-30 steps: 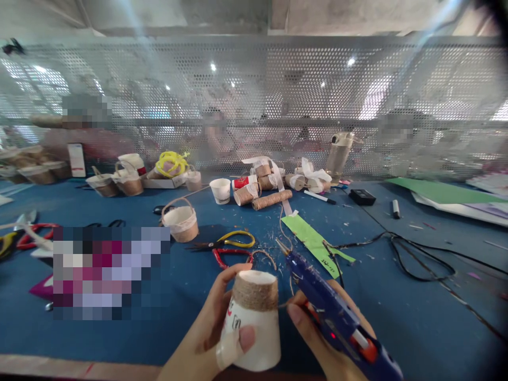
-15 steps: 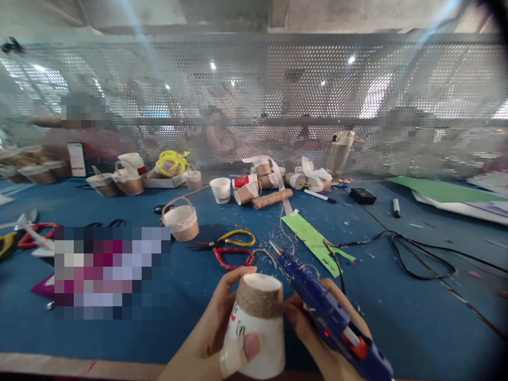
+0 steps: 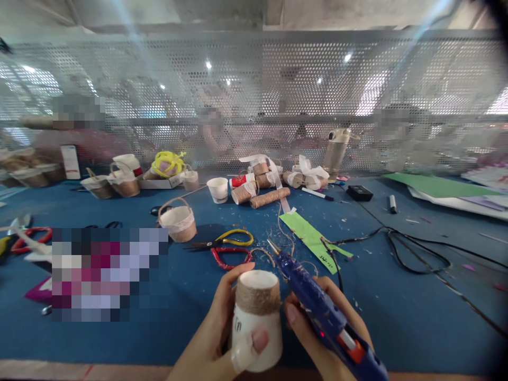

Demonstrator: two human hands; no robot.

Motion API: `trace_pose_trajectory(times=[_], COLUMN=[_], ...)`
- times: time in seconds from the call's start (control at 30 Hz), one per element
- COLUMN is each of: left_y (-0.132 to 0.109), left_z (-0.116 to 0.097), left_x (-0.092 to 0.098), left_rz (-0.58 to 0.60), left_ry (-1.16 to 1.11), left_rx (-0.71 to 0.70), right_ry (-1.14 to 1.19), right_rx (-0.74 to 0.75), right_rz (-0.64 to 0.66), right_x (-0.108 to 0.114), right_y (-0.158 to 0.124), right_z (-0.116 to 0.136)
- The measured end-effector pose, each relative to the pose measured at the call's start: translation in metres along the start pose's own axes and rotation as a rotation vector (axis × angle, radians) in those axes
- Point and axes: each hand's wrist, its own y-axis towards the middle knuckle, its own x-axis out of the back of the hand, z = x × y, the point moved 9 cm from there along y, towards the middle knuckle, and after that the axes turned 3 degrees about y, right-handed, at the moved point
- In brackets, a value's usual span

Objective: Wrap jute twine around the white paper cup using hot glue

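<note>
My left hand (image 3: 216, 336) is wrapped round an upturned white paper cup (image 3: 256, 323). Brown twine is wound round the cup's upper end. A bandage covers the thumb that presses on the cup's front. My right hand (image 3: 317, 330) grips a blue hot glue gun (image 3: 323, 312). Its metal nozzle points up and left, just right of the cup's top. The right thumb touches the cup's side at the twine edge. A strand of twine (image 3: 283, 233) runs from the cup toward a twine roll (image 3: 270, 198) further back.
On the blue table lie yellow-handled scissors (image 3: 228, 239), red-handled scissors (image 3: 230, 256), a green paper strip (image 3: 311, 238), a small twine basket (image 3: 178, 222) and black cables (image 3: 400, 248). More cups and baskets stand along a perforated metal screen (image 3: 254, 100); people sit behind it.
The cup has turned slightly in my left hand, and the glue gun has shifted a little left and down, its nozzle nearer the cup. The view has drifted slightly.
</note>
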Motion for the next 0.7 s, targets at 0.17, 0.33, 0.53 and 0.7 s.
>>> trace_pose_trajectory(times=[0.17, 0.33, 0.53, 0.7], left_y=[0.003, 0.003, 0.003, 0.002], left_z=[-0.001, -0.005, -0.005, -0.003], left_x=[0.001, 0.002, -0.001, -0.002], left_rz=[-0.02, -0.05, 0.0, -0.069], left_ry=[0.04, 0.087, 0.096, 0.067], left_rx=[-0.012, -0.011, -0.011, -0.072], right_ry=[-0.014, 0.017, -0.022, -0.019], right_rx=[-0.014, -0.032, -0.061, -0.052], right_rz=[-0.01, 0.001, 0.007, 0.021], right_x=[0.0, -0.003, -0.003, -0.003], right_y=[0.0, 0.0, 0.001, -0.002], right_z=[-0.002, -0.003, -0.008, -0.016])
